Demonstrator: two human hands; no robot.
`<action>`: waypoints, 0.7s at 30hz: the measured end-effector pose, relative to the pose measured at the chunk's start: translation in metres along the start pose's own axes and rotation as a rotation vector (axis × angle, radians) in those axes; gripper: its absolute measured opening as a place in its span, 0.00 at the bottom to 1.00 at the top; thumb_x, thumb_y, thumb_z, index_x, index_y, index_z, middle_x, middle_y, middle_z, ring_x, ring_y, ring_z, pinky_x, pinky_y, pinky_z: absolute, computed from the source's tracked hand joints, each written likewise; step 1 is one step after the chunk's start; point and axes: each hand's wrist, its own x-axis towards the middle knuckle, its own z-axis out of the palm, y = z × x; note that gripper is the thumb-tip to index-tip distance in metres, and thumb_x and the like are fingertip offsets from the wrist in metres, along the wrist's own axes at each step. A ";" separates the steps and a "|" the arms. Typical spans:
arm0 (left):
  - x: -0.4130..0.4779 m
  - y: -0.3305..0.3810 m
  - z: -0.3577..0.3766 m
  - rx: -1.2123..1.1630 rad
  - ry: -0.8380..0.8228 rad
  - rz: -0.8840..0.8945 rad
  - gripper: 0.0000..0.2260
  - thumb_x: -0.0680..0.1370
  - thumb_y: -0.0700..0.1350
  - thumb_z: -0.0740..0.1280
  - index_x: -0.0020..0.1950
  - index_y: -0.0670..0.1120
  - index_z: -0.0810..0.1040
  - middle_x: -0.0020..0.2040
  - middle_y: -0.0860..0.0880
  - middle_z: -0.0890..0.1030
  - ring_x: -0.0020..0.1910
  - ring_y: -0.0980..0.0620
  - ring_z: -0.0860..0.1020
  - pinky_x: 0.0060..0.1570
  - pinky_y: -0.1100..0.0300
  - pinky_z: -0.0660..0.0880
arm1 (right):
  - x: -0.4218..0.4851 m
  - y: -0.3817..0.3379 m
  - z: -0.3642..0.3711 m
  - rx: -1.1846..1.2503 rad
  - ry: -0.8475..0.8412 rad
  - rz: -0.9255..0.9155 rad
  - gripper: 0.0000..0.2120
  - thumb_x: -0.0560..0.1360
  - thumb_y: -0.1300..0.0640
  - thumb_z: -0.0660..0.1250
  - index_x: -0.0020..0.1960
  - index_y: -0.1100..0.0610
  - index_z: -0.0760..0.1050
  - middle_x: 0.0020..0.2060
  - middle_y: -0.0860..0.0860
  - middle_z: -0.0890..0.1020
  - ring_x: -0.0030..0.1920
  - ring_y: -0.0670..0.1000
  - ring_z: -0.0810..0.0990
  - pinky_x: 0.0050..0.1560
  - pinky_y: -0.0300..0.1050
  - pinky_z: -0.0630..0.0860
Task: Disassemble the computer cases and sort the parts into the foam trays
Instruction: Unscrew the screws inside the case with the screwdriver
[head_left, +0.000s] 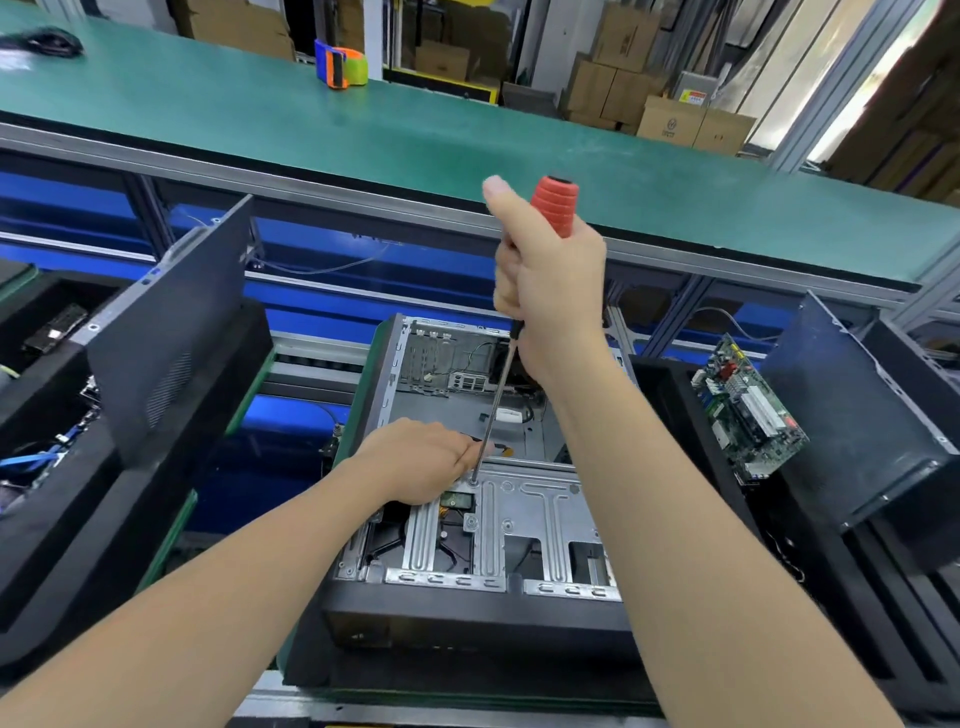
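An open computer case (524, 519) lies flat in front of me, its silver drive bracket (535, 514) near the front. My right hand (550, 280) grips the red handle of a long screwdriver (555, 205), held upright. Its shaft slants down to a screw (474, 482) on the bracket's left corner. My left hand (421, 460) rests on the bracket, fingers pinching the shaft close to the tip. A green motherboard (748, 410) leans in the black foam tray (810, 525) on the right.
Black side panels stand in foam trays at left (166, 332) and right (862, 415). Cables lie in the left tray (31, 457). A green conveyor belt (415, 135) runs across behind, with an orange-green tape dispenser (340, 65) on it. Cardboard boxes are stacked beyond.
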 end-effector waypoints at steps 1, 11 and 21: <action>0.000 0.000 0.000 -0.004 -0.001 -0.002 0.20 0.86 0.63 0.44 0.50 0.59 0.73 0.34 0.58 0.70 0.38 0.48 0.75 0.42 0.54 0.70 | 0.003 0.001 -0.005 0.035 -0.153 0.006 0.21 0.80 0.57 0.71 0.33 0.53 0.66 0.24 0.48 0.64 0.22 0.48 0.59 0.25 0.40 0.60; 0.000 0.000 -0.002 0.024 0.030 0.002 0.21 0.87 0.59 0.46 0.48 0.53 0.75 0.40 0.51 0.80 0.40 0.45 0.80 0.40 0.53 0.75 | 0.025 0.012 -0.034 0.535 -1.011 0.172 0.14 0.76 0.58 0.75 0.39 0.55 0.70 0.24 0.47 0.64 0.20 0.44 0.59 0.22 0.34 0.59; 0.000 -0.001 0.000 0.006 0.044 0.010 0.23 0.86 0.64 0.43 0.49 0.57 0.74 0.35 0.57 0.74 0.38 0.51 0.76 0.37 0.55 0.68 | -0.011 0.001 -0.009 -0.083 0.093 -0.082 0.11 0.81 0.48 0.71 0.52 0.55 0.78 0.41 0.49 0.83 0.37 0.50 0.79 0.43 0.47 0.81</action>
